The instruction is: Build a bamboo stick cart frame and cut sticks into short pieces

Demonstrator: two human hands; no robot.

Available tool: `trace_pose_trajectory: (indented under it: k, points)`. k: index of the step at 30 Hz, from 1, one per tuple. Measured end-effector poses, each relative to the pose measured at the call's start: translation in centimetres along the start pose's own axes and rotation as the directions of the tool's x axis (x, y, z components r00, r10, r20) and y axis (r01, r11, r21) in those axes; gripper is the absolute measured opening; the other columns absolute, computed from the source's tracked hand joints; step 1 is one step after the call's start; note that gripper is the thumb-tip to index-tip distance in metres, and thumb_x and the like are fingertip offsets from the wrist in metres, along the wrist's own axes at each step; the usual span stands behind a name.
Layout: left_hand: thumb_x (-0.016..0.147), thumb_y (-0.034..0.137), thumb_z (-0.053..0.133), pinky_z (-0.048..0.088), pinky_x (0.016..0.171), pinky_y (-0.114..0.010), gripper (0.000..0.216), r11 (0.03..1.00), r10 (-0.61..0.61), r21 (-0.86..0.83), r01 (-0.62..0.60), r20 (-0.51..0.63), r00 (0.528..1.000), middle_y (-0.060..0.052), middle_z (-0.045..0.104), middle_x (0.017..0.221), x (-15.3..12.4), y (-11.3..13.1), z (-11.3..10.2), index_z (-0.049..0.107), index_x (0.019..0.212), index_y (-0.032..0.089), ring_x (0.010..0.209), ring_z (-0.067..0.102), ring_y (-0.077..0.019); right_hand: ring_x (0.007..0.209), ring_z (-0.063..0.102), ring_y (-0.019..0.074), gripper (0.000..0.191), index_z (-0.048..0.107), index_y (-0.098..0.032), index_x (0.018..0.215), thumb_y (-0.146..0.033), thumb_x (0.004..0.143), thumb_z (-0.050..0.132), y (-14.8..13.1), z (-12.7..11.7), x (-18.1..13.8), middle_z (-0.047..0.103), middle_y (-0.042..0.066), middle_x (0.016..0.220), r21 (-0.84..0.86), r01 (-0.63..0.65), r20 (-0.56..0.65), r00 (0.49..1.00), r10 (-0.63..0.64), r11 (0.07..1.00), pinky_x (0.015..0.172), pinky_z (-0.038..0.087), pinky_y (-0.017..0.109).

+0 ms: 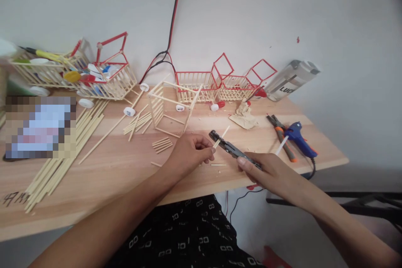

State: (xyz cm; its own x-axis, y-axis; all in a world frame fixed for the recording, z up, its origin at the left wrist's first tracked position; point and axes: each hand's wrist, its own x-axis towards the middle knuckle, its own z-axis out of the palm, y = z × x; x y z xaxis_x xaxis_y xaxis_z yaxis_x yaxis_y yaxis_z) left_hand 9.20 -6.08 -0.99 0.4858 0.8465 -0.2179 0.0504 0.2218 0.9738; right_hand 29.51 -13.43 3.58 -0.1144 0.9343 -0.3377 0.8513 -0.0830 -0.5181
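My left hand (196,149) is closed, pinching a thin wooden stick (225,132) near its lower end. My right hand (262,171) grips a dark metal plier-like tool (234,150), whose head reaches the stick just beyond my left fingertips. Whether the jaws bite on the stick, I cannot tell. Behind my left hand stands an open frame of glued sticks (171,121). A small row of short cut sticks (162,145) lies left of that hand, and a loose cut piece (218,164) rests on the table below the tool.
Long sticks (65,155) lie at left beside a blurred phone (40,127). Stick carts (108,81) with bottle-cap wheels stand along the wall, two with red rims (196,81) at centre. On the right are a blue glue gun (300,140), orange-handled pliers (282,138) and a bag (292,79).
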Motion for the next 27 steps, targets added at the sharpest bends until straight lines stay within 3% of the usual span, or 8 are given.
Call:
trace_pose_trajectory:
  k: [8,14,22,27]
  points:
    - [0.07,0.008,0.062,0.044,0.048,-0.017,0.005,0.998,-0.045,0.033,0.047,-0.049,0.998,0.0,0.064,0.056,0.3,-0.4,0.3,0.062,0.068,0.012,0.046,0.056,-0.0069,0.057,0.049,0.0154,0.052,0.049,-0.019,0.066,-0.062,0.09,0.033,0.2,0.4,0.7,0.054,0.002,0.06,-0.099,0.014,-0.027,0.999,-0.017,0.995,0.053,0.032,0.028]
    - [0.071,0.006,0.06,0.044,0.047,-0.017,0.007,0.997,-0.048,0.053,0.052,-0.071,0.996,0.0,0.065,0.057,0.4,-0.5,0.2,0.062,0.068,0.012,0.045,0.054,-0.0062,0.055,0.046,0.0149,0.054,0.046,-0.019,0.062,-0.062,0.091,0.029,0.8,0.9,1.9,0.051,0.001,0.056,-0.189,0.077,-0.055,0.995,-0.089,0.979,0.053,0.028,0.028]
    - [0.072,0.007,0.06,0.043,0.045,-0.016,0.006,0.997,-0.074,0.029,0.076,-0.074,0.995,0.001,0.064,0.056,0.7,-0.9,0.0,0.063,0.069,0.012,0.043,0.053,-0.0056,0.058,0.048,0.0159,0.057,0.056,-0.017,0.069,-0.061,0.092,0.026,1.3,1.0,2.7,0.056,0.003,0.062,-0.171,0.145,-0.016,0.989,-0.15,0.975,0.055,0.029,0.028]
    - [0.072,0.008,0.06,0.045,0.044,-0.017,0.006,0.996,-0.082,0.036,0.083,-0.047,0.996,0.0,0.064,0.056,0.8,-1.1,-0.1,0.063,0.069,0.012,0.043,0.054,-0.0064,0.057,0.048,0.0147,0.056,0.051,-0.018,0.065,-0.059,0.093,0.027,1.9,1.5,3.0,0.055,0.003,0.06,-0.165,0.167,-0.026,0.985,-0.173,0.972,0.055,0.029,0.027]
